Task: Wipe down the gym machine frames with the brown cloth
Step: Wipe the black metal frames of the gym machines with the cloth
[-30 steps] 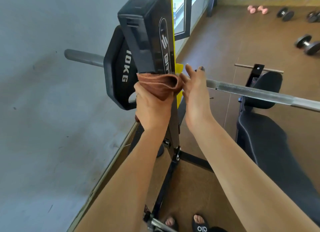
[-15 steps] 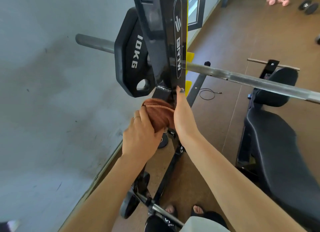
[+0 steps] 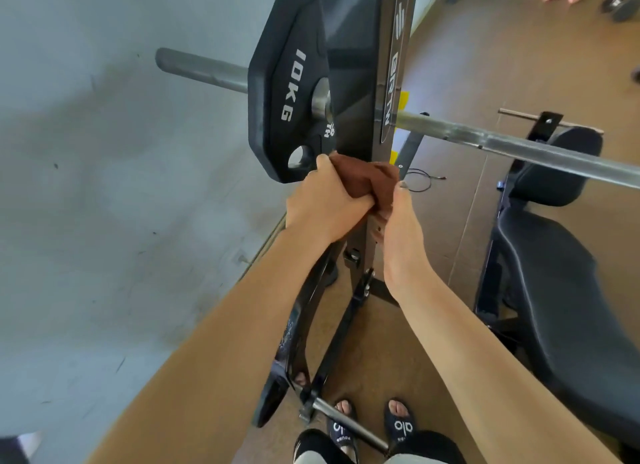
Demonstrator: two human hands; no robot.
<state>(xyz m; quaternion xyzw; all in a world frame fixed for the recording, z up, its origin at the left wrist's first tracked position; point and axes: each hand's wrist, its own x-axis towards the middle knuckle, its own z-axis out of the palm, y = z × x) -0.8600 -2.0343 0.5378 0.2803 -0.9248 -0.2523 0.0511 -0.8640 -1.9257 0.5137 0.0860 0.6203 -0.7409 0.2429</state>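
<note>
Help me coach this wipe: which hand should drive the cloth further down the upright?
Left. The left hand grips the brown cloth wrapped around the upright; the right hand only steadies its edge.

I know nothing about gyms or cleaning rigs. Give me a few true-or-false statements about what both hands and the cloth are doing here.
1. The brown cloth is wrapped round the black upright post. True.
2. The left hand grips the cloth. True.
3. The black weight plate reads 20KG. False: it reads 10KG.
4. The right hand holds the steel barbell. False: it is at the cloth on the post.
</note>
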